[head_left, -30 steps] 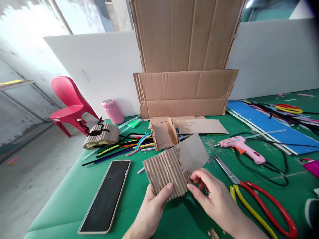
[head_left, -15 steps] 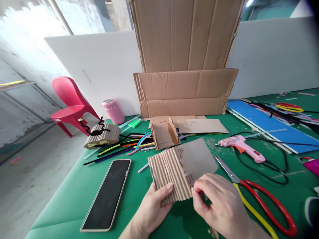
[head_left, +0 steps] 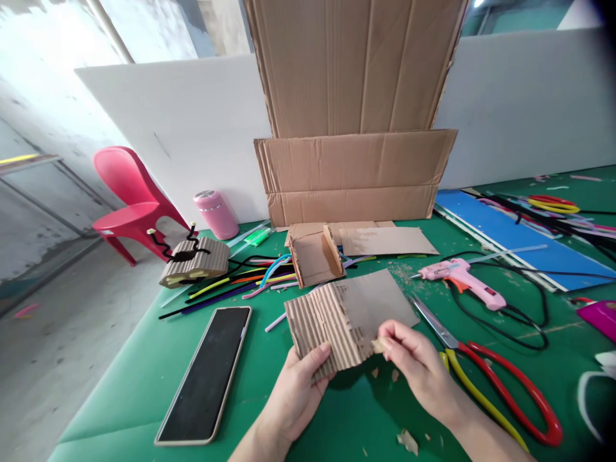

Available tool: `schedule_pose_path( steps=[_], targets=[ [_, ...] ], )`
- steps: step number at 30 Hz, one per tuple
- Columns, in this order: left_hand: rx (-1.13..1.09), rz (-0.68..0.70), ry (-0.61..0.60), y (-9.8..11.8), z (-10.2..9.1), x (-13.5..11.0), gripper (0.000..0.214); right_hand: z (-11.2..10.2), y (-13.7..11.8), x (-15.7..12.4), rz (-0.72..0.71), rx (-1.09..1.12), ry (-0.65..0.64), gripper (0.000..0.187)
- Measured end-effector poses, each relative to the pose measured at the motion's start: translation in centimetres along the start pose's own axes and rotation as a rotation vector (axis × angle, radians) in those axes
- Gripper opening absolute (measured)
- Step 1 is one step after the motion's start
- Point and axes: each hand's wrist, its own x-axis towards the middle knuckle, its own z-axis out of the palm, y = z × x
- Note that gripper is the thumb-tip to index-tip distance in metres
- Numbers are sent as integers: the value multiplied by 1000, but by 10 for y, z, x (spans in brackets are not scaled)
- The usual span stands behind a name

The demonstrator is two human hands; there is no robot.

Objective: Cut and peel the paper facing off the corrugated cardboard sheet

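The step appears to be peeling facing paper (head_left: 382,298) from the corrugated cardboard (head_left: 327,327) held above the desk (head_left: 129,366), the grip of the left hand (head_left: 299,385) closed on its near edge, the right hand (head_left: 421,362) pinching a torn scrap (head_left: 378,346), the next pull likely calling for firm bracing.

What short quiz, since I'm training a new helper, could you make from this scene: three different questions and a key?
1. The left hand holds a partly ridged cardboard piece. What does the right hand pinch?
2. What colours are the handles of the scissors?
A) blue and white
B) red and yellow
C) black and green
3. True or false: the phone lies with its screen facing up.

Key:
1. A small scrap at the cardboard piece's edge.
2. B
3. True
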Motion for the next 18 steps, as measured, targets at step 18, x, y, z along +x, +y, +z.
schedule_pose_path(
  steps=[18],
  targets=[
    [24,35,9,0,3,2,53,15,-7,2,-333,-642,129,4]
  ],
)
